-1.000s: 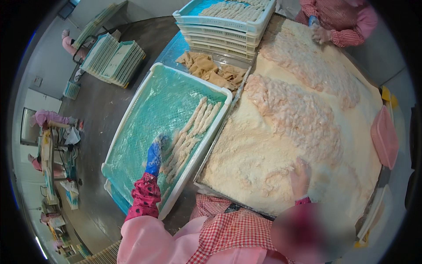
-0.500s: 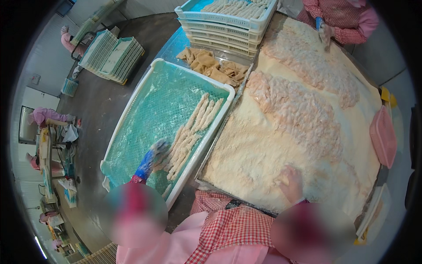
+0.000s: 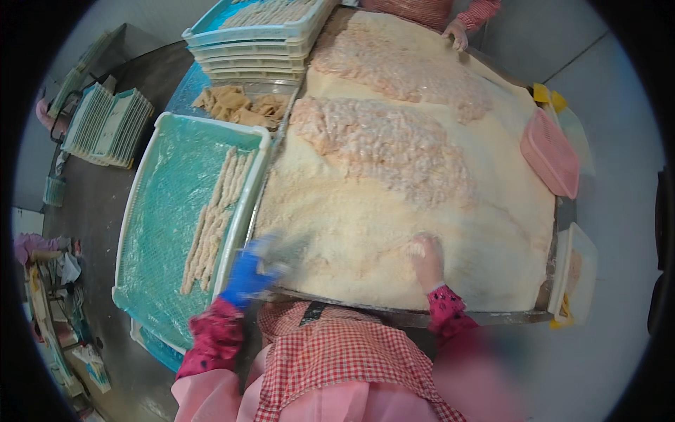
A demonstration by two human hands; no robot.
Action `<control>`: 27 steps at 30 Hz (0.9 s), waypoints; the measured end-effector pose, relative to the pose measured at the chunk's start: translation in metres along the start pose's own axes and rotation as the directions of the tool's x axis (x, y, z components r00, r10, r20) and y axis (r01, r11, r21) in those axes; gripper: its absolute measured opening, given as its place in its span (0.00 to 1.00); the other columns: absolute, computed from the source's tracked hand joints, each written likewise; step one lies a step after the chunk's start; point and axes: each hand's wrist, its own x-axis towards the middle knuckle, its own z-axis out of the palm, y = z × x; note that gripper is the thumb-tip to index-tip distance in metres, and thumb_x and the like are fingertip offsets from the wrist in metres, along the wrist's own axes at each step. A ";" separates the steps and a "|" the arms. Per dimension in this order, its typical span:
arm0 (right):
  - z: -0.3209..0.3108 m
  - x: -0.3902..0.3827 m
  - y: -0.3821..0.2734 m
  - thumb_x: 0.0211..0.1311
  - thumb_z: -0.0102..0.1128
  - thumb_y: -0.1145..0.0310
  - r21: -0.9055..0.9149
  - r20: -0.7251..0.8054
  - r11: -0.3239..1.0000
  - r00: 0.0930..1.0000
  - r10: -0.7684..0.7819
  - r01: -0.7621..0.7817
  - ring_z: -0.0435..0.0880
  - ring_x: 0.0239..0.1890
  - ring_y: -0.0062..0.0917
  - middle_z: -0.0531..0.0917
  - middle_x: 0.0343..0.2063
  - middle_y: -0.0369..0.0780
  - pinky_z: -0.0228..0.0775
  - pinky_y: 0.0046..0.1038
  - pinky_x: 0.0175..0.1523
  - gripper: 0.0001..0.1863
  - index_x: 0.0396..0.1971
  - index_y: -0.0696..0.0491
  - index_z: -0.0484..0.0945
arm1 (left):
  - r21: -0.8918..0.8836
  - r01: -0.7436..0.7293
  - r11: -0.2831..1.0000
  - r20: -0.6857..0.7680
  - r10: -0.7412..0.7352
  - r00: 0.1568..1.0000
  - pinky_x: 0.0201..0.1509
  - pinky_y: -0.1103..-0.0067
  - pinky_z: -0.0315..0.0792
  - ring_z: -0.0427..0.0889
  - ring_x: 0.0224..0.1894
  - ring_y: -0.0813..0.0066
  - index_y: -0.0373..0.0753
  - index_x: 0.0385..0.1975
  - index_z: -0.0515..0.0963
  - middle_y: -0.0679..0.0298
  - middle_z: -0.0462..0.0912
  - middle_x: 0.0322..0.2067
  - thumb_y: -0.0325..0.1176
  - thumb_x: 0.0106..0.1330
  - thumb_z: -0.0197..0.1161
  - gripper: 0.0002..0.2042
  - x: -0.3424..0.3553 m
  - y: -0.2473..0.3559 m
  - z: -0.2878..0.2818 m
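Note:
My left hand (image 3: pixel 247 274), in a blue glove and smeared by motion, hovers over the rim between the green-lined tray (image 3: pixel 162 211) and the pale crumb bed (image 3: pixel 337 243). Its fingers look spread, with nothing visible in them. My bare right hand (image 3: pixel 427 261) presses into the crumbs near the front edge, fingers curled down and dusted. Whatever lies under them is hidden. Long coated strips (image 3: pixel 211 225) rest in rows along the tray's right side. Beyond my right hand, a heap of raw pinkish meat pieces (image 3: pixel 387 144) lies on the crumbs.
Stacked white trays (image 3: pixel 246 53) stand at the back left, beside crumpled brown cloths (image 3: pixel 242 107). A pink basket (image 3: pixel 550 152) and a white container (image 3: pixel 573 274) sit by the right edge. A co-worker's hand (image 3: pixel 457 34) is at the far side. Crates (image 3: pixel 105 126) stand on the floor.
My left hand has left the strips in the tray and moved right to the crumb bed's edge. My right hand stays in the crumbs. The whole view has shifted.

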 end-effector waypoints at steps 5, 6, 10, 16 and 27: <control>0.000 0.000 -0.030 0.50 0.55 0.74 0.319 0.109 0.927 0.980 0.169 -0.195 0.74 0.45 0.33 0.76 0.40 0.43 0.63 0.29 0.51 0.16 0.42 0.56 0.72 | 0.373 -0.586 0.720 0.281 0.514 0.810 0.54 0.69 0.66 0.71 0.51 0.56 0.47 0.52 0.70 0.58 0.71 0.52 0.35 0.50 0.59 0.25 0.074 -0.013 0.140; -0.006 0.002 -0.038 0.51 0.55 0.73 0.379 0.152 0.895 0.970 0.189 -0.233 0.74 0.44 0.33 0.76 0.39 0.43 0.64 0.29 0.50 0.15 0.41 0.56 0.72 | 0.405 -0.562 0.721 0.266 0.495 0.827 0.52 0.69 0.67 0.72 0.49 0.57 0.47 0.50 0.72 0.59 0.72 0.51 0.34 0.51 0.58 0.22 0.089 -0.033 0.150; -0.042 0.006 -0.059 0.50 0.55 0.72 0.578 -0.150 0.806 0.955 0.257 -0.126 0.74 0.45 0.33 0.76 0.39 0.42 0.64 0.30 0.50 0.12 0.37 0.55 0.74 | 0.420 -0.360 0.833 0.175 0.315 0.933 0.49 0.69 0.69 0.74 0.46 0.57 0.45 0.43 0.75 0.56 0.75 0.47 0.29 0.51 0.56 0.16 0.105 -0.038 0.125; -0.049 -0.012 -0.009 0.42 0.62 0.65 0.045 0.204 0.968 0.946 -0.252 0.248 0.69 0.53 0.35 0.75 0.47 0.39 0.52 0.37 0.61 0.17 0.35 0.52 0.76 | 0.477 -0.379 0.793 0.092 0.384 0.919 0.51 0.69 0.68 0.73 0.48 0.57 0.45 0.46 0.74 0.57 0.75 0.48 0.32 0.50 0.60 0.20 0.100 -0.046 0.101; -0.043 -0.017 0.036 0.46 0.57 0.74 0.088 0.160 0.972 0.967 0.200 -0.216 0.72 0.50 0.38 0.74 0.47 0.45 0.60 0.32 0.57 0.25 0.50 0.55 0.70 | -0.238 -0.095 0.967 0.300 0.166 0.940 0.57 0.75 0.62 0.72 0.52 0.67 0.38 0.51 0.69 0.58 0.74 0.47 0.34 0.63 0.54 0.17 0.105 -0.006 0.134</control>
